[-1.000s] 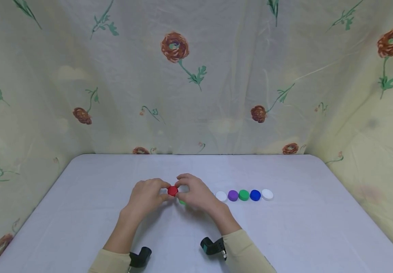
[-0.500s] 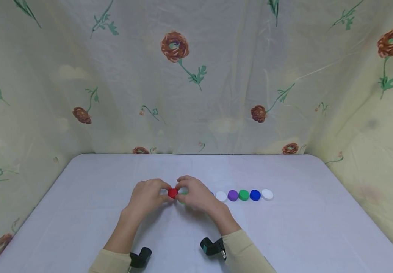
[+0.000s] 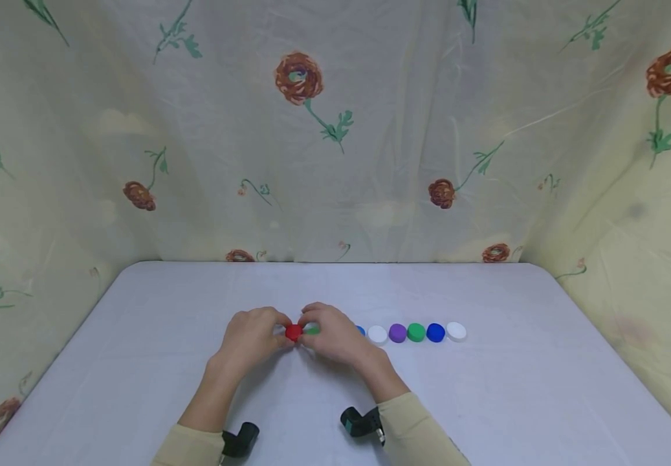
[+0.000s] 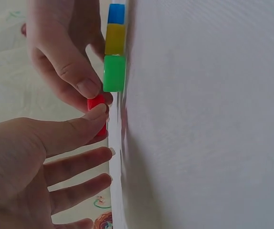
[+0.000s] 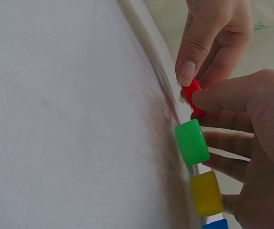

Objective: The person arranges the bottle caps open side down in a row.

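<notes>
A red bottle cap is pinched between both hands, a little above the white table. My left hand grips its left side with thumb and finger; the other fingers spread out in the left wrist view. From the opposite side, my right hand pinches it with thumb and fingertips. Close to the right fingertips, a green cap rests on the table, with a yellow cap and a blue cap beyond it. In the head view the right hand hides the yellow cap.
The row continues to the right with a white cap, a purple cap, a second green cap, a dark blue cap and another white cap. Behind the white table hangs a flowered curtain.
Both hands have lowered the red cap slightly and brought it a bit nearer the person. The green cap beside it and part of the blue one now show more. The other caps have not moved.
</notes>
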Tool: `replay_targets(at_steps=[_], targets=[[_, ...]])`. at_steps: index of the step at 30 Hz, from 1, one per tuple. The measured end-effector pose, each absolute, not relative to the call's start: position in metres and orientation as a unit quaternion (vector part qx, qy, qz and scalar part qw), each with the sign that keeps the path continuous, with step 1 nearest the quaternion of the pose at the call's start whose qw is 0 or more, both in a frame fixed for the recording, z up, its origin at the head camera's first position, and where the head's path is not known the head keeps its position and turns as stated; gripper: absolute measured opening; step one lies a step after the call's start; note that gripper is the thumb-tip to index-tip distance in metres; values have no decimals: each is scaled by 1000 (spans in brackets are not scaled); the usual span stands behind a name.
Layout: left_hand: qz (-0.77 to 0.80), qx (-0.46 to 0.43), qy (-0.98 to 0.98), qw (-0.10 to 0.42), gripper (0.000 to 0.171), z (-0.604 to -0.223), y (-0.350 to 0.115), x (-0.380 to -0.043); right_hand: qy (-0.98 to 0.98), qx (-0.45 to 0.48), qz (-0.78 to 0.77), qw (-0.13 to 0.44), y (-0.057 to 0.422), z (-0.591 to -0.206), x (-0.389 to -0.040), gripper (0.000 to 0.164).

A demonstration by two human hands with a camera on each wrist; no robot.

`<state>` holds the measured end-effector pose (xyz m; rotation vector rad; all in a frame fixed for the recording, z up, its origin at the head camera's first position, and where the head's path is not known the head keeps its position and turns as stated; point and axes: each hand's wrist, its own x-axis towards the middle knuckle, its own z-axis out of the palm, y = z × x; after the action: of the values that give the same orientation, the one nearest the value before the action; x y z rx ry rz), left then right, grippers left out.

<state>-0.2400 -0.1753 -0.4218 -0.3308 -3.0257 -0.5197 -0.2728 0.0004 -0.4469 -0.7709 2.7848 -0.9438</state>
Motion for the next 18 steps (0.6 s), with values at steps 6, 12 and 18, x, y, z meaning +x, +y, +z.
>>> replay_targets(at_steps=[6,12,18], targets=[[-165,-112,-980,24,24,-424,-175,-241,921,-240,-303,52,0,-449,-270,23],[-162,-110,-980,24,24,-426,-174,-242,923,-244,-294,40,-1,-449,-269,24],[-166,-103,-980,24,23,-427,-173,-241,929,-244,-278,24,-3,-453,-269,22]])
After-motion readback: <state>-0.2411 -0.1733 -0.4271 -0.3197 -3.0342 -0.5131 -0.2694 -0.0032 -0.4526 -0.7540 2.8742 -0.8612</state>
